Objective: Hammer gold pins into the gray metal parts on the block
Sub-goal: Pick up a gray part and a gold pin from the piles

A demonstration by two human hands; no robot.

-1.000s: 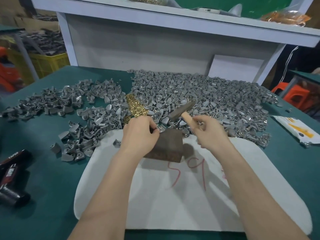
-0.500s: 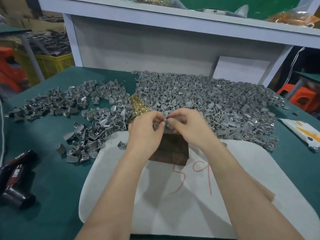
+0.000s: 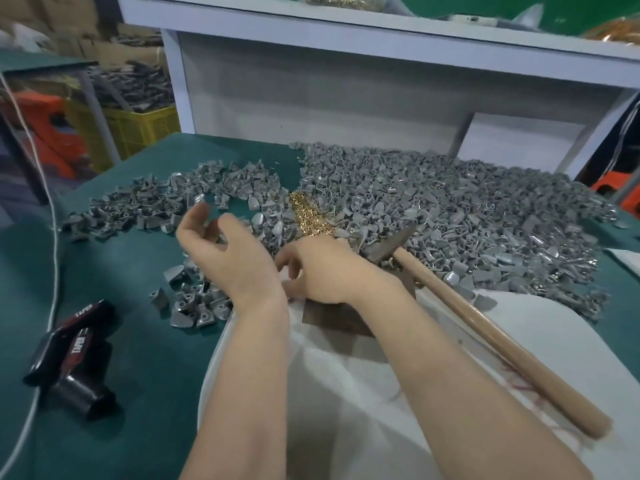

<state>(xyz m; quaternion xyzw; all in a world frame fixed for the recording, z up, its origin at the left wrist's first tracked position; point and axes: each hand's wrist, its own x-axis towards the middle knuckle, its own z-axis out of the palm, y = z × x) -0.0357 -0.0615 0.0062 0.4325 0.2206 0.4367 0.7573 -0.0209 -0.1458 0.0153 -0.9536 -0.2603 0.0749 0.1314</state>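
Bright, even overhead light, soft shadows, slight motion blur, wide-angle bending at edges.

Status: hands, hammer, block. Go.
Left hand open, raised over the left pile of gray parts. Right hand over the block, grip unclear. Hammer unheld, head by block, handle across white pad.

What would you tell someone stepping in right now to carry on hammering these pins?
Left hand: raised, fingers loose, near the smaller heap of gray metal parts.
Right hand: on the dark brown block, fingers curled; grip unclear.
Wooden-handled hammer: lying unheld on the white cloth, head beside the block.
Small gold pins: heaped behind the block.
Done: cannot tell. Left: the large gray heap, likely.
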